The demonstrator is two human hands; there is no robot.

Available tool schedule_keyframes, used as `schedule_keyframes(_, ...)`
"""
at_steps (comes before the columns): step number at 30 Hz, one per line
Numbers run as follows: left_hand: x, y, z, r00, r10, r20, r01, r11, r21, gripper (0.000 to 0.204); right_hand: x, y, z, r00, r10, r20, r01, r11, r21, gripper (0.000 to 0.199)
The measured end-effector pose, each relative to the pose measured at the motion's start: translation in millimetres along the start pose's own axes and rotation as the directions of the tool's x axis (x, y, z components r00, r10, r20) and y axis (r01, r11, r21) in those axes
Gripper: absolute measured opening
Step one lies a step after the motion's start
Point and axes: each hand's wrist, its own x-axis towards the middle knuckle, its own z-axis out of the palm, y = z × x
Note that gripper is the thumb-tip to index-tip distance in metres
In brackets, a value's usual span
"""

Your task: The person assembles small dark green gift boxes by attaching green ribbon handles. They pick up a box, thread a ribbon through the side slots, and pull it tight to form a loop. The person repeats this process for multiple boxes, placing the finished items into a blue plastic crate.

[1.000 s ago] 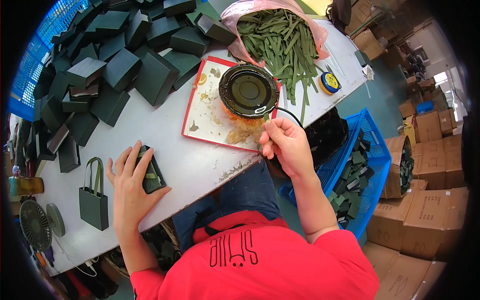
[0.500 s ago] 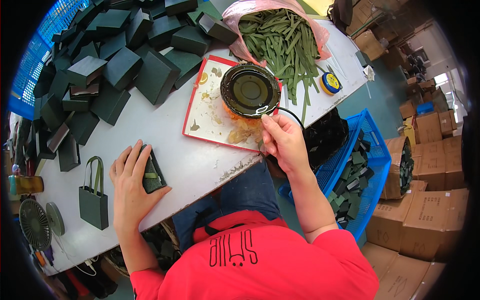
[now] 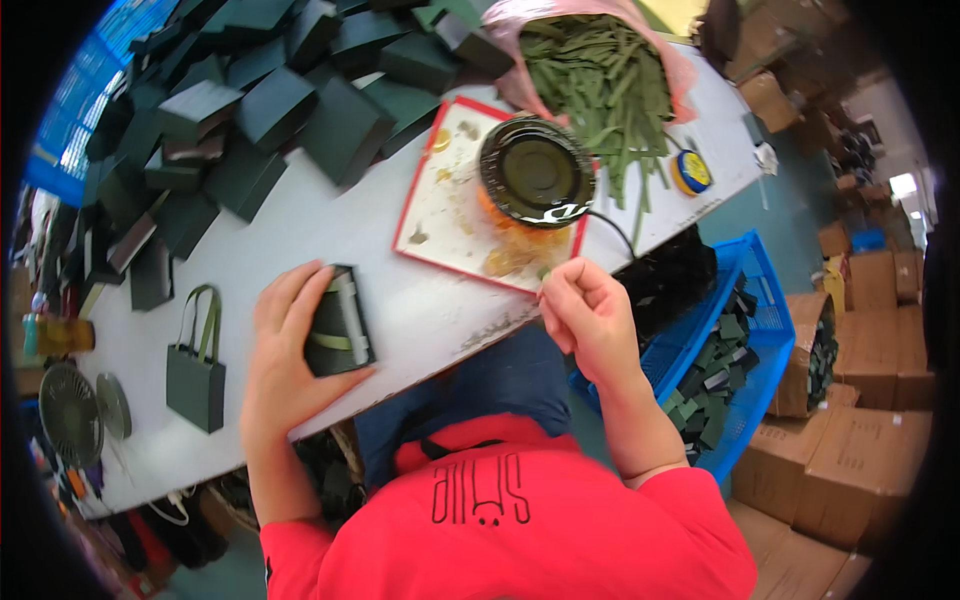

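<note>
My left hand (image 3: 292, 335) is wrapped around a small dark green paper bag (image 3: 352, 290) on the white table, thumb at its near side. The bag's open side shows a pale inner edge, and a light green ribbon (image 3: 330, 341) crosses it. My right hand (image 3: 597, 312) is closed in a pinch near the table's front edge, a bit of green ribbon (image 3: 543, 272) just showing at the fingertips. Beyond it, a round black pot (image 3: 537, 170) of dark, glossy liquid stands on a red-edged white board (image 3: 440, 215) smeared with amber drips. Slight blur softens both hands.
A finished-looking green bag with ribbon handles (image 3: 196, 388) stands left. Many dark green boxes (image 3: 285, 105) are heaped at the back left. A pink plastic bag (image 3: 672, 65) spills green ribbons (image 3: 610, 90). A blue crate (image 3: 745, 385) of green pieces and cardboard cartons (image 3: 865, 440) lie right.
My right hand has drawn back from the pot's rim toward the table edge. The bag under my left hand has turned, showing more of its open side. The whole view has shifted slightly.
</note>
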Motion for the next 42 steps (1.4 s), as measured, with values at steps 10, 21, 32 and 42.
schedule_keyframes(10,16,10,3,0.959,0.261,0.110,-0.222,0.934,-0.280,0.099,-12,24,53,0.845,0.320,0.427,-0.243,0.943,-0.226,0.016)
schedule_keyframes(21,21,15,7,0.940,0.317,0.125,-0.270,0.916,-0.296,0.098,-12,20,64,0.823,0.373,0.428,-0.278,0.922,-0.268,0.024)
schedule_keyframes(32,19,29,7,0.918,0.378,0.116,-0.367,0.924,-0.106,0.083,-6,27,62,0.811,0.386,0.439,-0.212,0.894,-0.394,0.026)
schedule_keyframes(42,15,24,7,0.964,0.235,-0.121,-0.244,0.968,-0.066,0.087,-17,22,28,0.896,-0.310,0.318,0.403,0.867,-0.293,0.018)
